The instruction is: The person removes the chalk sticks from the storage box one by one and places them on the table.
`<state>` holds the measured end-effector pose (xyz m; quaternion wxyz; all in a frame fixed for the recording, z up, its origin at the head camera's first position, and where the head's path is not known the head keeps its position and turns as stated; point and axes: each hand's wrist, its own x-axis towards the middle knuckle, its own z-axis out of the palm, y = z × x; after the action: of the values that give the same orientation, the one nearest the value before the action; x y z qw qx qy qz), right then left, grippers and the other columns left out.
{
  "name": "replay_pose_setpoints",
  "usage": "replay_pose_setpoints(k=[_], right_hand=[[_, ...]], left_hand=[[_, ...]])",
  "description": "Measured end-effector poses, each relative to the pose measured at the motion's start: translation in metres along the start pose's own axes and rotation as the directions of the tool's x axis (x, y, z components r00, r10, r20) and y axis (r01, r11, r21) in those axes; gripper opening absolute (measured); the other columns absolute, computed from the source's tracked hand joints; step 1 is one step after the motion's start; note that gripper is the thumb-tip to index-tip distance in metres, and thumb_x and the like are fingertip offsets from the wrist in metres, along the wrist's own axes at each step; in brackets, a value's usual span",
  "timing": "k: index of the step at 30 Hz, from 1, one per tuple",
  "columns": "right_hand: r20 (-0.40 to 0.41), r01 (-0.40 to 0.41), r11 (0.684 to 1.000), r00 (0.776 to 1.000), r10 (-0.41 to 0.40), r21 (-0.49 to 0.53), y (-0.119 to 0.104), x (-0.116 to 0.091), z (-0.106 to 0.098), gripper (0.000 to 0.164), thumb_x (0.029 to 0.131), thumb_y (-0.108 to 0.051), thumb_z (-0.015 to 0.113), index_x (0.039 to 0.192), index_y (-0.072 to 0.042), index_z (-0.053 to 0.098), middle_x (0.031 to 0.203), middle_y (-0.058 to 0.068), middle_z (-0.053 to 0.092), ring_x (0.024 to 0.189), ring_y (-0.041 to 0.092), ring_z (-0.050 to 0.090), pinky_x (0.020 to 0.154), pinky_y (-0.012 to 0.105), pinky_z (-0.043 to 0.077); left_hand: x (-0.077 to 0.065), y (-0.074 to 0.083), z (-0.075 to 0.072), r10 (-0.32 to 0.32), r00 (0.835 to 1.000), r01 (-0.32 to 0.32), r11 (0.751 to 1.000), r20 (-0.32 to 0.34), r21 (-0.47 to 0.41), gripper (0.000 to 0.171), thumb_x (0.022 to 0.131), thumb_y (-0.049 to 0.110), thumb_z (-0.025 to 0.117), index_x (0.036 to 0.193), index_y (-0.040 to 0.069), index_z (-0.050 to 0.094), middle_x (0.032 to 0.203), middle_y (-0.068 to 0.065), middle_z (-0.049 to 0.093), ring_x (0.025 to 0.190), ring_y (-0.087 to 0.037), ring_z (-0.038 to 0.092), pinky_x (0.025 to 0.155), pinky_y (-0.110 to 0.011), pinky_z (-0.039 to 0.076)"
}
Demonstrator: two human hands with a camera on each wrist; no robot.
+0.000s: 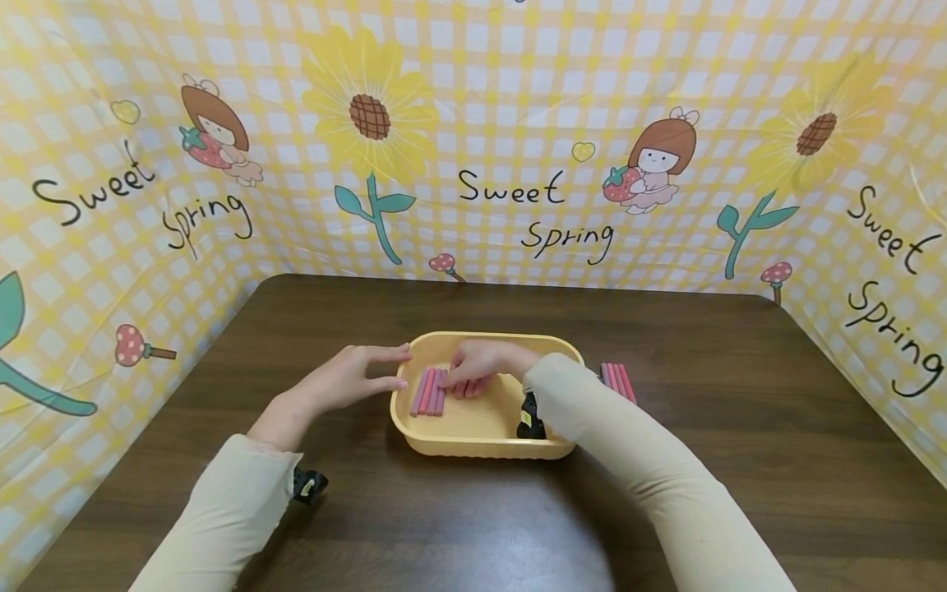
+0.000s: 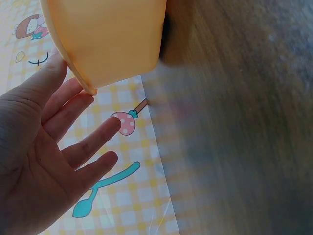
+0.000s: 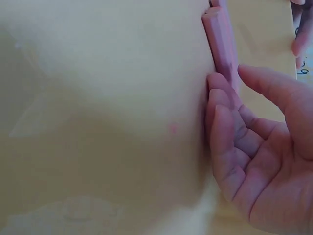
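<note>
A yellow plastic tray [image 1: 473, 448] with raised walls stands on the table. My left hand [image 1: 344, 380] has its fingers spread and fairly straight, thumb and index fingertips at the tray's left rim; the left wrist view shows the rim [image 2: 78, 77] against them. Inside the tray, several pink and purple sticks [image 1: 427, 393] lie side by side near the left end. My right hand [image 1: 477, 366] reaches in over the right wall. Its curled fingers and thumb are on either side of a pink stick [image 3: 222, 44] at the right of the row; its lower end is hidden by the fingers.
More pink sticks [image 1: 618, 381] lie on the brown table [image 1: 444, 526] just right of the tray, partly hidden by the right sleeve. A patterned yellow-checked cloth [image 1: 503, 99] rises behind the table and along both sides. A black wrist device [image 1: 309, 487] sits under the left forearm.
</note>
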<state>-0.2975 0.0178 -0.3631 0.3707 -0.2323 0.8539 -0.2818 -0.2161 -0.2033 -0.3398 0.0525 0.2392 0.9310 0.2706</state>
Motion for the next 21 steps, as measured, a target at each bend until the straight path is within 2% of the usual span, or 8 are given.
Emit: replay_pose_setpoints(k=[14,21], right_hand=[[-0.082,-0.027,0.999,0.996,0.024,-0.038,-0.0077,0.001,0.0072,0.032,0.09,-0.029,0.062,0.065,-0.008,0.063,0.055,-0.003,0.059,0.045,0.004,0.052,0.044,0.013,0.044],[-0.081,-0.029,0.999,0.996,0.026,-0.043,-0.0069,0.0025,0.0072,0.033,0.089,-0.027,0.063,0.062,-0.008,0.062,0.055,-0.003,0.06,0.044,0.003,0.052,0.043,0.013,0.045]], left_hand=[[-0.0003,0.0028,-0.0014,-0.01,1.0,0.01,1.0,0.003,0.004,0.049,0.087,0.024,0.065,0.131,0.006,0.055,0.141,-0.013,0.047,0.13,-0.034,0.045,0.106,-0.052,0.037],[-0.0006,0.0024,-0.0006,-0.013,1.0,0.013,1.0,0.007,-0.002,0.049,0.087,0.025,0.065,0.131,0.006,0.054,0.141,-0.013,0.047,0.13,-0.034,0.045,0.107,-0.052,0.037]])
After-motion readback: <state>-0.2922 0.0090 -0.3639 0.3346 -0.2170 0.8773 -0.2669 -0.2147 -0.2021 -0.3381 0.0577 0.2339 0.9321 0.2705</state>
